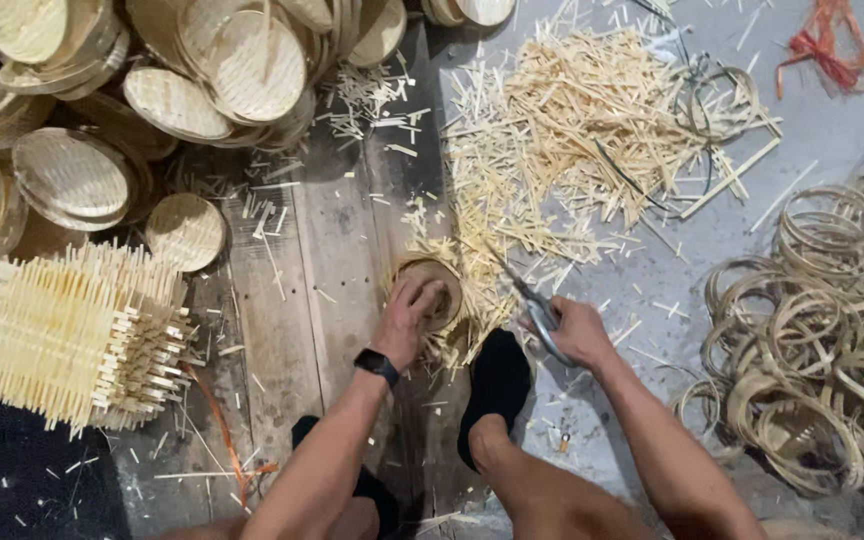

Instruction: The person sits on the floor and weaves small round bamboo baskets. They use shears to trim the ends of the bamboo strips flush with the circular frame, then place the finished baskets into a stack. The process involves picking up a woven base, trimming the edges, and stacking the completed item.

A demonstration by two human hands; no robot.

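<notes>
Left hand (414,312) is pressing down on a small round bamboo tray (432,290), fingers curled over its top and gripping it against the floor (332,250). The tray is sitting right at the edge of the wooden planks, just above the black sock (497,385) on the person's foot. A black watch (377,365) is sitting on that wrist.

Right hand (577,330) is closed around the handles of scissors (532,300), and the blades are pointing up and left toward the tray's rim, where loose strip ends are sticking out. Can't tell if the blades are actually touching the tray.

Offcuts (572,130) are lying in a big messy pile right behind the tray, spreading over the grey part of the floor. On the right, a heap of bamboo rings (822,340) is lying tangled together, well apart from the hands. Top left, finished lids (152,80) are leaning in stacks, with one lying flat by itself near a stacked block of woven squares (77,335). Some red string (827,45) is sitting in the top right corner.
</notes>
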